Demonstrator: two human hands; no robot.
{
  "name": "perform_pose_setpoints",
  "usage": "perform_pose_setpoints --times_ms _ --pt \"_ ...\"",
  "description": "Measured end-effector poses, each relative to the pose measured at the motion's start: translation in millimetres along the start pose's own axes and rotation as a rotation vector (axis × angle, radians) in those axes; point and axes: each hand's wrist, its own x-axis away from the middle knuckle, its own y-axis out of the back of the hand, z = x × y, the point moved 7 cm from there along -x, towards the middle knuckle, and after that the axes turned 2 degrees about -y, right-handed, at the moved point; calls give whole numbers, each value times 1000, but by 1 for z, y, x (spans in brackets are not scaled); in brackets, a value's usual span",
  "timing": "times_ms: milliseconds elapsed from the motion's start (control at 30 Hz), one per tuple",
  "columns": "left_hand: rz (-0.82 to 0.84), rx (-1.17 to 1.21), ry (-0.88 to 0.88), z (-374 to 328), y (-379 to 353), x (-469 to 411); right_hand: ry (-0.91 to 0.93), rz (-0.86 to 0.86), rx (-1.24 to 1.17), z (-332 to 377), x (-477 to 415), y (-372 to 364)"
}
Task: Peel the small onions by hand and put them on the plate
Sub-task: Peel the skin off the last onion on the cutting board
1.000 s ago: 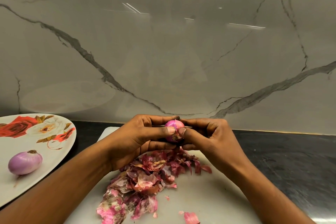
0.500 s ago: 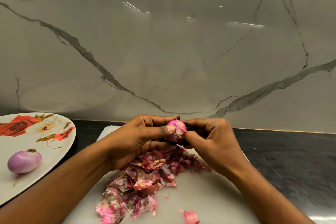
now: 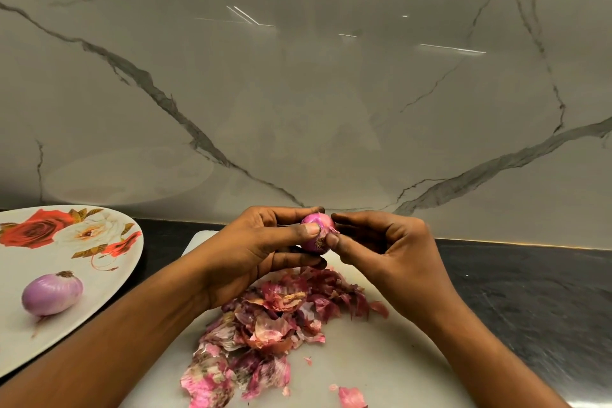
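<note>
Both L hand & R hand pinch glossy pink onion, root tuft showing.

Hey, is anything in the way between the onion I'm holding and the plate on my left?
Nothing visible blocks it. Both the left hand and right hand hold the onion above the cutting board; only dark counter lies between board and plate. One peeled onion lies on the plate, bare surface around it.
</note>
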Motion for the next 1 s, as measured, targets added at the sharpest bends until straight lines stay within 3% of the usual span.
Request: perform_pose_setpoints --times_ms 467,833,1000 --pt "20 -29 13 2 -2 0 -18 -153 56 -9 -6 15" --pt "6 -117 -22 0 1 1 74 42 52 3 -2 -1" --pt "-1 -169 -7 0 2 2 94 -14 120 -2 -3 3"
